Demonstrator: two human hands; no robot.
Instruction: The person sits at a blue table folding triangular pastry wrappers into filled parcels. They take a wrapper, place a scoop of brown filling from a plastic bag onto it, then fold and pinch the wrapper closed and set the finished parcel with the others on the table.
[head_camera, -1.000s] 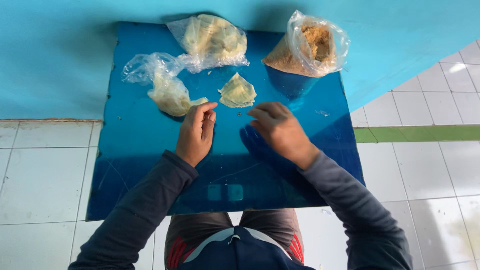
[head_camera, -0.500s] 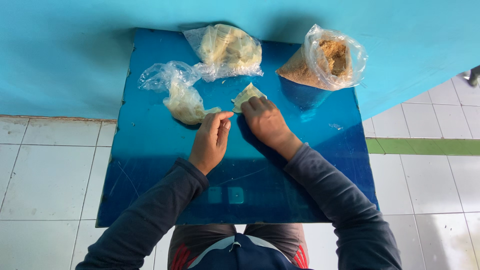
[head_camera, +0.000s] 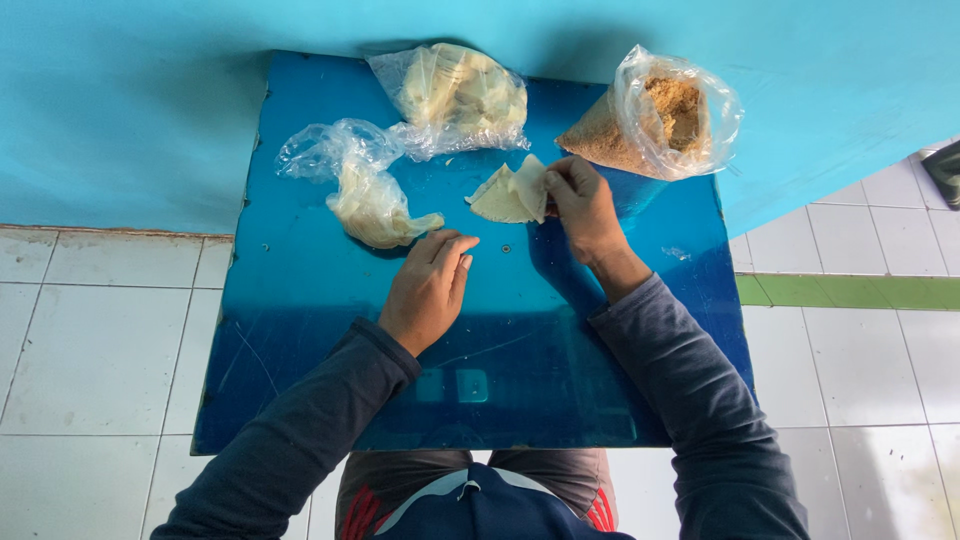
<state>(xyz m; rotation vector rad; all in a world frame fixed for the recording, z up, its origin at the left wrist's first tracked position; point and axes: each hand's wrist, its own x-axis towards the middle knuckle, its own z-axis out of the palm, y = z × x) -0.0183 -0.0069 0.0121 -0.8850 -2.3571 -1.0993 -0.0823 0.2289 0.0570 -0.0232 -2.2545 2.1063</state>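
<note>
From the head camera, looking straight down, the person sits at a glossy blue table pushed against a turquoise wall, with white floor tiles on both sides. The right hand is up near the far part of the table, its fingertips pressed together in a pinch on the right edge of a pale, thin pastry sheet, which looks folded into a rough triangle. The sheet lies on the table surface just left of that hand, with its pinched corner lifted a little.

The left hand rests flat on the table nearer the body, fingers close together and slightly curled, holding nothing. It lies well apart from the sheet and just below a crumpled clear plastic bag that holds a lump of the same pale stuff.

Behind the sheet sits a second clear bag of pale sheets, and to the right, touching the wall side of the table, an open bag of brown crumbly filling, close beside the right hand.

As I judge it, the step in hand is getting hold of one sheet and opening it. It looks thin and likely to tear, so a light pinch near the edge suits it better than a hard pull. The idle left hand could steady the opposite corner while the fold is peeled apart, and keeping the sheet low over the table would spare it from drooping or splitting.
</note>
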